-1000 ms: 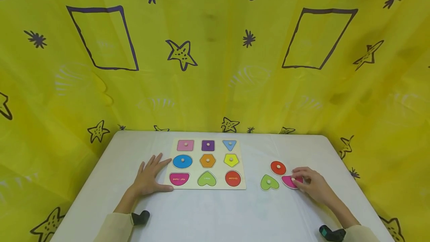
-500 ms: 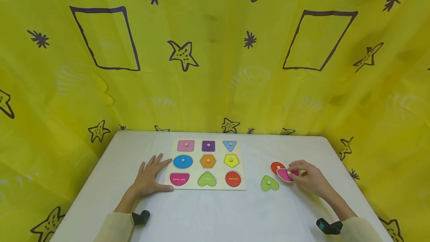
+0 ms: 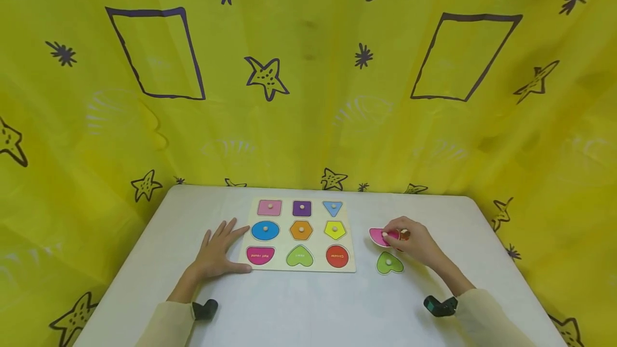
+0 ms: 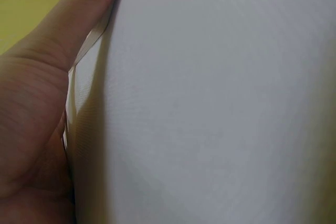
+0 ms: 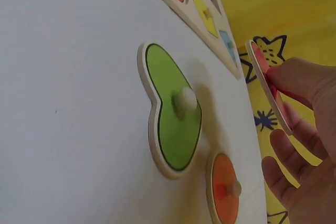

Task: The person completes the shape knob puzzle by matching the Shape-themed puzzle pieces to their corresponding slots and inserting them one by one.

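Note:
A wooden shape puzzle board lies on the white table. Its upper two rows hold knobbed pieces; the bottom row shows a pink half-round recess, a green heart recess and a red circle recess without knobs. My left hand rests flat on the table against the board's left edge. My right hand pinches the pink half-round piece, lifted above the table and tilted on edge. Below it lie the green heart piece and the red circle piece.
Yellow cloth printed with stars and squares hangs close behind and beside the table. The table's edges run close to the cloth on the left and right. A black wrist camera mount sits on my right sleeve.
My right hand has lifted the pink half-round piece off the table and carried it left, past the red circle piece, toward the board. The left hand has stayed put.

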Available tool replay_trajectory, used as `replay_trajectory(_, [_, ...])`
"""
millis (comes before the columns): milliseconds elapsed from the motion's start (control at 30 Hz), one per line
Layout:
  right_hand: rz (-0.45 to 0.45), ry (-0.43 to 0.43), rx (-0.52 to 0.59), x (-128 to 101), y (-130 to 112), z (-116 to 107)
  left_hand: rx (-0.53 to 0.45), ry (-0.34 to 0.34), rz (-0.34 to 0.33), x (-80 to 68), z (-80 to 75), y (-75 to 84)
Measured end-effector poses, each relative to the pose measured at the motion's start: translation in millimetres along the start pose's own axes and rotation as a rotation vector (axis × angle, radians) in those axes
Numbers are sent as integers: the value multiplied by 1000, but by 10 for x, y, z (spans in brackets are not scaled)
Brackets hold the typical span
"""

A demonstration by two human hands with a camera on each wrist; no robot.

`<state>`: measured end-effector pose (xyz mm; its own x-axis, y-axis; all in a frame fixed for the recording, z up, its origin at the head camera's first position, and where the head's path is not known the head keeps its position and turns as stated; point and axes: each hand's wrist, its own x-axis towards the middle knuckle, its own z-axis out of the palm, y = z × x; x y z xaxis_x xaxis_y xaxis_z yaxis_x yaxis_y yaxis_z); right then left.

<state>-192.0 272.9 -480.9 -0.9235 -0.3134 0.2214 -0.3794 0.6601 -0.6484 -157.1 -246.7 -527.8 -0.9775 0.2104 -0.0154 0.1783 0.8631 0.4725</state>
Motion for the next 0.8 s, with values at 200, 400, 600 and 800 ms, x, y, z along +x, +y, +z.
replay_trajectory(200, [33, -53, 51, 164, -171, 239, -2, 11, 7, 4, 10, 1])
replay_trajectory(400, [11, -74, 127, 321, -367, 496, -8, 9, 6, -6, 10, 4])
replay_trajectory(600, [-11, -92, 168, 461, -581, 753, -10, 17, 14, -14, 12, 5])
replay_trajectory(800, [-18, -113, 185, 574, -795, 1018, -1, 13, 7, -2, 16, -16])
